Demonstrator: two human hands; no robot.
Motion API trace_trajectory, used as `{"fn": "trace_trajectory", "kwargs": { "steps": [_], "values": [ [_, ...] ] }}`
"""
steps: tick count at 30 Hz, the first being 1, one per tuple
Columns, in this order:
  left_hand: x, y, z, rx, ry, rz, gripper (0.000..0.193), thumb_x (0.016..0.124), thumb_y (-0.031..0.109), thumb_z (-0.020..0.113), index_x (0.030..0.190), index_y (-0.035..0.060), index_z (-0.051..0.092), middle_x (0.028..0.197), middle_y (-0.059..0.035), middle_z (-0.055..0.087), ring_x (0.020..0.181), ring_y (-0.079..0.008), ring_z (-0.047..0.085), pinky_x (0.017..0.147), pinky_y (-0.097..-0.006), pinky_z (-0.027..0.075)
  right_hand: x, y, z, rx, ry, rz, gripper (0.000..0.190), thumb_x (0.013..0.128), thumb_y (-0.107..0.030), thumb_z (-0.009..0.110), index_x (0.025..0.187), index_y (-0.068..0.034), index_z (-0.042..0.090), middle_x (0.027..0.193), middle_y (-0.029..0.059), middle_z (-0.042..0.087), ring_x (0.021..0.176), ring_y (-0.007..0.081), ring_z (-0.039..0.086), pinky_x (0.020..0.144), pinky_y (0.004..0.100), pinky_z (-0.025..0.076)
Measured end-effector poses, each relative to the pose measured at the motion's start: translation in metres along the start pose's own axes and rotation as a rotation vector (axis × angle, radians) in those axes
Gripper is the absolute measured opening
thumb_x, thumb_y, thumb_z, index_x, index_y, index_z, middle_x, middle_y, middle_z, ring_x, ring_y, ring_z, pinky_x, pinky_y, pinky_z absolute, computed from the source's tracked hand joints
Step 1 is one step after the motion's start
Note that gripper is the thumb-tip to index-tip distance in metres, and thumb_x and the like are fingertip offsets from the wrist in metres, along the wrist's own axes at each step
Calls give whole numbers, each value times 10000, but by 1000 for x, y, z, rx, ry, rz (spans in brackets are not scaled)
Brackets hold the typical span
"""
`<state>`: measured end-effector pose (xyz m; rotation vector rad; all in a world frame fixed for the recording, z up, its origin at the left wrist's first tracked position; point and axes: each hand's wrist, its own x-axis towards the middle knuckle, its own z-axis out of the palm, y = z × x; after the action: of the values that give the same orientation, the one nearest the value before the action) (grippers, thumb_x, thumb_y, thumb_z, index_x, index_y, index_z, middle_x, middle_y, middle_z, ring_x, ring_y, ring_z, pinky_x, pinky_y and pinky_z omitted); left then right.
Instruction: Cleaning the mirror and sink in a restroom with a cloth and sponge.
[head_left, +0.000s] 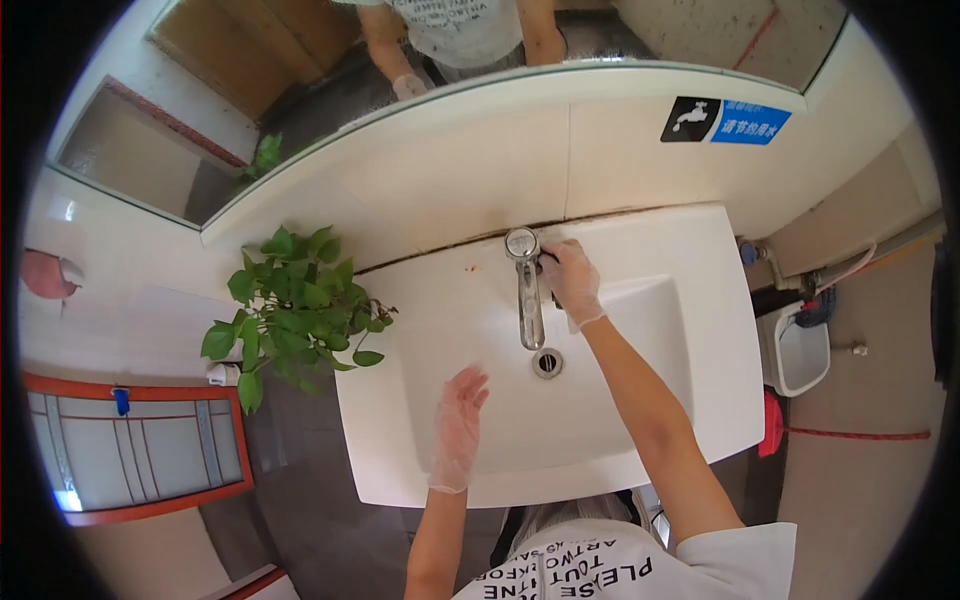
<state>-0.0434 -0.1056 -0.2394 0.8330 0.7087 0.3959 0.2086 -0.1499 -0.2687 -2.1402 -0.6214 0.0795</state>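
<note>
A chrome faucet (529, 300) stands at the back of a white washbasin (712, 300), its spout above the round drain (547, 363). My right hand (574, 281), in a thin clear glove, is curled just right of the faucet's upper body. In its fingers is a small dark object (550, 257), mostly hidden, so its kind is unclear. My left hand (461, 427) wears a similar glove and hovers over the basin's left part. Its fingers are half bent, slightly blurred, and hold nothing I can see.
A leafy potted plant (300, 300) overhangs the basin's left edge. Behind runs a tiled wall with a mirror (465, 45) and a water-tap sign (726, 121). At right are a pale bin (802, 352), a pipe valve (750, 253) and a red dustpan-like item (771, 425).
</note>
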Motion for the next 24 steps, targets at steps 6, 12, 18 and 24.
{"fn": "trace_trajectory", "kwargs": {
  "steps": [6,12,18,24],
  "values": [
    [3,1,-17,-40,42,21,419,904,365,313,1126,38,450,1145,-78,477,1054,-192,440,889,-319,327,-38,-31,-13,385,-186,130,198,788,-157,481,926,-71,593,852,101,521,689,167,570,590,257,449],
    [5,4,-7,-65,8,37,390,901,339,340,1111,35,464,1127,-79,494,1047,-195,456,891,-315,333,-37,-1,49,866,-252,434,176,820,-221,502,912,-77,545,708,-21,536,572,87,504,465,217,392],
    [29,-7,-4,52,20,13,364,895,297,365,1125,35,470,1142,-74,491,1076,-185,440,900,-299,339,-56,5,38,-112,-207,-98,191,811,-219,552,939,-76,561,769,-11,558,611,53,495,499,206,408],
    [61,-64,21,348,-7,145,354,865,186,440,1207,94,428,1060,-43,512,952,-127,492,804,-265,396,-101,14,-2,632,-684,578,321,867,-329,420,1063,-88,500,930,38,550,701,101,530,522,191,411]
  ]
}}
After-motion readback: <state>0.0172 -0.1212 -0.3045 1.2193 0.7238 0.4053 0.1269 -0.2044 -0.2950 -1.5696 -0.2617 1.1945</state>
